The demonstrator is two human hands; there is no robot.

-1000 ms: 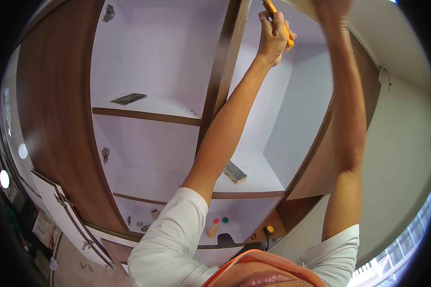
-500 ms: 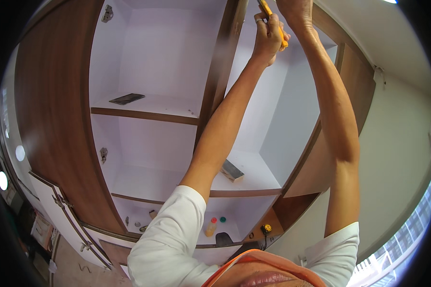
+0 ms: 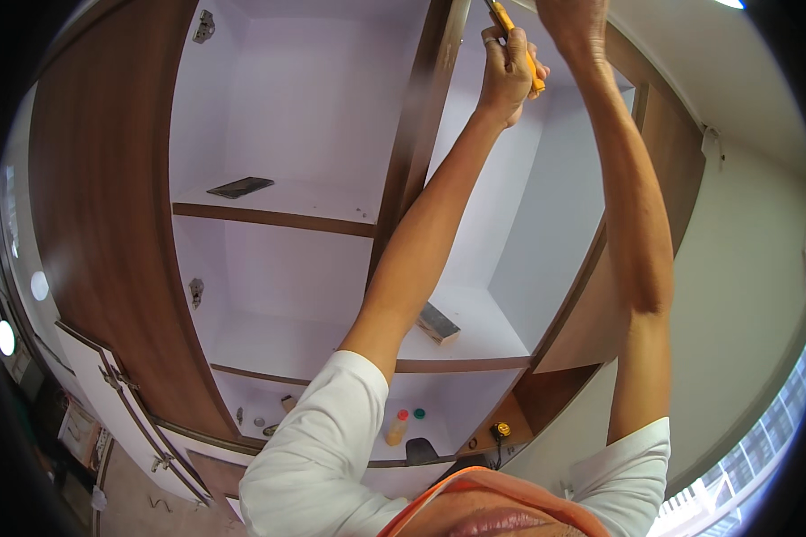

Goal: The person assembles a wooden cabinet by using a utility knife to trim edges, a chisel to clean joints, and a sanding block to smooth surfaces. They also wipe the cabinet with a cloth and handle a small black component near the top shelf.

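My left hand (image 3: 506,76) is raised overhead, fist closed around an orange-handled tool (image 3: 521,49), probably a screwdriver; the grip is smooth plastic, and there's a ring on one finger. The tool's long axis runs up and to my left from the fist, its tip end going out of view at the top edge, right beside the dark wood centre post (image 3: 421,134) of the cabinet. My right hand (image 3: 575,22) is just to the right of the left and slightly higher, cut off by the top edge, so I can't tell if it's open or closed; the orange handle lies between the two hands, and only the left is gripping it. Both arms are bare, with white short sleeves lower down. Below and left of my left hand is a white laminate shelf (image 3: 313,201) with a flat dark rectangular piece (image 3: 240,187) lying on it. Further down, under my left forearm, sits a small dark block (image 3: 439,322) on the next shelf. Lowest of all, well away from both hands, stand small bottles with red and green caps (image 3: 405,421) and a yellow tape measure (image 3: 501,431). A metal hinge (image 3: 204,25) is high on the brown side panel.
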